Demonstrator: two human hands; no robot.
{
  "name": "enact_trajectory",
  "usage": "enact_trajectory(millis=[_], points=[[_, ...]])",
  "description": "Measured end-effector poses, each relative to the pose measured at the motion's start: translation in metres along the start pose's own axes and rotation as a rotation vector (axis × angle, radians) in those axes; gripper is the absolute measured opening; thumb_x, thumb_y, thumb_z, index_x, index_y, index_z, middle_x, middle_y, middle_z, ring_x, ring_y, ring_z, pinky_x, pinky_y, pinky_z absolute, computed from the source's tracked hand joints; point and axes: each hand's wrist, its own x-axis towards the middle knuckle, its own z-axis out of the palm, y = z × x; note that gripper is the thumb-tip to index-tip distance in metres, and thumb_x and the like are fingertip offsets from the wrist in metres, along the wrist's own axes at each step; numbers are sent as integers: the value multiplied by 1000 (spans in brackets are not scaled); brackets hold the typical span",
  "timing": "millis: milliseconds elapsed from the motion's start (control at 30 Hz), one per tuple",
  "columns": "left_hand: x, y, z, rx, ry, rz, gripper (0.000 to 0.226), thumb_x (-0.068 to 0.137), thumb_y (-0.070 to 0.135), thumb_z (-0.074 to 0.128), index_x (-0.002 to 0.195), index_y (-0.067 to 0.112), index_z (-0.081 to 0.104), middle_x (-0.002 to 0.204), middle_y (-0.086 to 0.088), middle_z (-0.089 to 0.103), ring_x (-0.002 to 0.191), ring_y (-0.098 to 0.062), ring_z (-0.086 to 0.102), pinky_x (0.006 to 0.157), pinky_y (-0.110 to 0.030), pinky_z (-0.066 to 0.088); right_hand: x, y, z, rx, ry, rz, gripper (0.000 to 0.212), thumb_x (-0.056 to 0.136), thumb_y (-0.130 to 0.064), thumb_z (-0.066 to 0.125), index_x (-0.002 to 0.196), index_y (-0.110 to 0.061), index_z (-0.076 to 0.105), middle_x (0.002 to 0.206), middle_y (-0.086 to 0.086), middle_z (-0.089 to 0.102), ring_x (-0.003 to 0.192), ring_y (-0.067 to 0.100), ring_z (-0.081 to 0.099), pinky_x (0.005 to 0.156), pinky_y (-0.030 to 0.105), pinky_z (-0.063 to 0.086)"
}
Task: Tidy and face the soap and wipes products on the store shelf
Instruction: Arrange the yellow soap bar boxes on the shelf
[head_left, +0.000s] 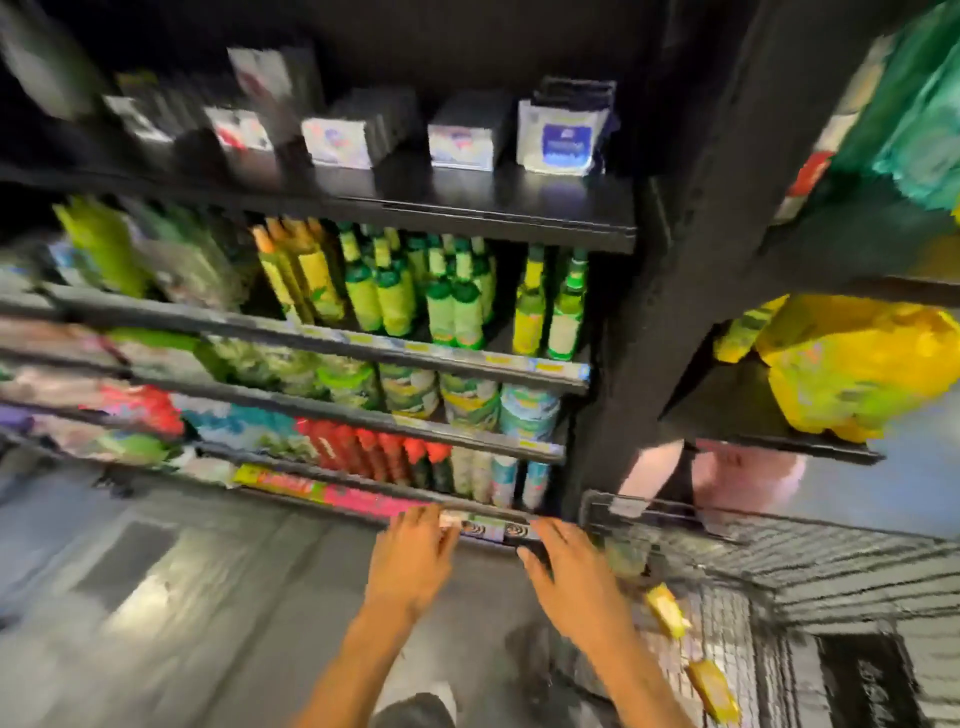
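The picture is motion-blurred. My left hand (415, 558) and my right hand (569, 569) reach down to the front edge of the lowest shelf. Between them lies a flat dark pack (488, 529) with round marks on it. The left fingers curl over its left end, and the right fingers and thumb pinch its right end. White soap boxes (460, 140) and a blue-and-white wipes pouch (563, 137) stand on the top shelf (493, 215). Below are green and yellow bottles (447, 301), then green refill pouches (410, 389), then red bottles (363, 452).
A wire basket (727, 566) with yellow packs (667, 610) stands on the floor at my right, close to my right forearm. A black upright (639, 338) divides this bay from the one to the right, which holds yellow bags (852, 364). Pink and yellow flat boxes (332, 493) lie left of my hands.
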Motion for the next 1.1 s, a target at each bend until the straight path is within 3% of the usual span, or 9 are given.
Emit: enact_trajectory(millis=[100, 200, 300, 400, 567, 700, 1100], points=[[-29, -59, -29, 9, 74, -142, 38, 105, 43, 50, 134, 20, 58, 131, -9, 61, 119, -37, 59, 95, -47, 50, 16, -60, 26, 0, -124, -115, 53, 107, -50, 48, 153, -22, 50, 149, -4, 52, 138, 20, 49, 116, 32, 38], [-61, -125, -48, -10, 177, -265, 36, 101, 44, 57, 120, 15, 67, 112, -14, 68, 102, -41, 66, 83, -48, 55, 31, -121, 58, -48, -178, -234, 53, 107, -53, 46, 150, -22, 52, 146, -3, 54, 136, 22, 51, 113, 33, 40], [-94, -194, -67, -27, 212, -358, 62, 94, 57, 33, 116, 12, 69, 105, -15, 70, 92, -42, 69, 76, -47, 58, 46, -190, 94, -73, -245, -303, 57, 105, -58, 42, 149, -25, 53, 148, -4, 54, 137, 21, 51, 112, 37, 43], [-124, -257, -87, -37, 276, -441, 72, 91, 60, 22, 126, 15, 66, 112, -12, 67, 100, -39, 68, 81, -46, 57, 58, -257, 129, -47, -279, -374, 57, 104, -58, 45, 148, -24, 55, 146, -3, 57, 137, 21, 53, 113, 37, 42], [-149, -344, -123, -104, 275, -588, 53, 104, 50, 39, 140, 17, 59, 132, -9, 64, 116, -34, 64, 95, -43, 52, 76, -353, 181, -34, -374, -423, 57, 106, -53, 48, 155, -25, 48, 157, -2, 50, 145, 18, 44, 121, 33, 34], [-140, -401, -149, -109, 323, -611, 46, 105, 44, 47, 135, 14, 62, 120, -9, 69, 109, -32, 66, 88, -43, 55, 98, -405, 218, 4, -449, -430, 59, 106, -56, 45, 159, -30, 41, 163, -7, 41, 151, 13, 35, 124, 30, 27], [-10, -581, -248, -75, 238, -616, 50, 106, 45, 46, 149, 19, 51, 139, -6, 61, 124, -28, 59, 102, -44, 49, 262, -553, 313, 54, -481, -378, 60, 105, -59, 42, 157, -28, 44, 158, -7, 47, 145, 12, 42, 118, 28, 33]])
